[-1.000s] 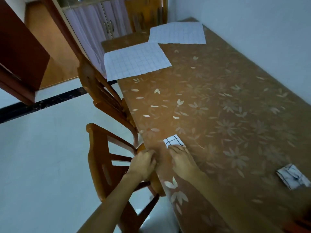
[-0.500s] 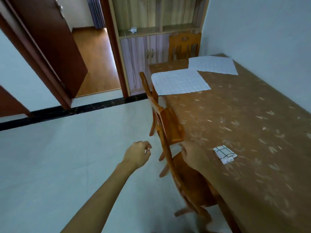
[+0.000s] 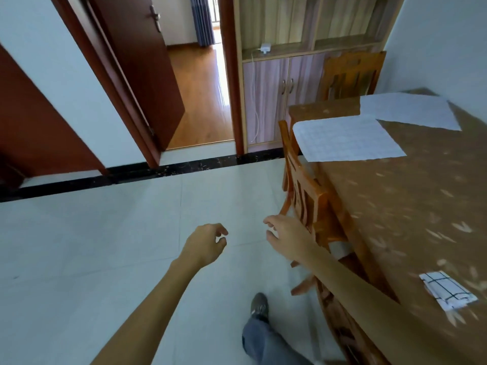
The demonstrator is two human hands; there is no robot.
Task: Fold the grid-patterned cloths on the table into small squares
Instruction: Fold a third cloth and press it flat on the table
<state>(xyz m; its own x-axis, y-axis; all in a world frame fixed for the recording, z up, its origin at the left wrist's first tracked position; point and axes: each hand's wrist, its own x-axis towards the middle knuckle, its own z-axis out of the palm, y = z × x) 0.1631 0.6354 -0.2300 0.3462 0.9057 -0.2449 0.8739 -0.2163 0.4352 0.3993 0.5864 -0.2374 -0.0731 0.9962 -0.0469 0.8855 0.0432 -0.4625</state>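
**A:** where are the cloths?

**B:** The folded cloth (image 3: 448, 291) sits near the close end of the table (image 3: 421, 206), just past the right forearm. Two more lie flat at the far end. The near cloth (image 3: 347, 139) hangs over the left edge, and the far cloth (image 3: 408, 111) is behind it, corners meeting.

**A:** and the hands?

**B:** Both are holding nothing. The left hand (image 3: 204, 245) is loosely curled over the floor (image 3: 105, 233). The right hand (image 3: 288, 239) has relaxed fingers right by the chair (image 3: 311, 198) back, can't tell if it's touching.

**A:** anything in the way?

**B:** That chair, tucked against the table's left side, stands between the hands and the flat cloths. Behind it there's a cabinet (image 3: 268, 101) with a white charger (image 3: 264, 48) on its shelf, way too small to read. There's an open door (image 3: 137, 61) to the left.
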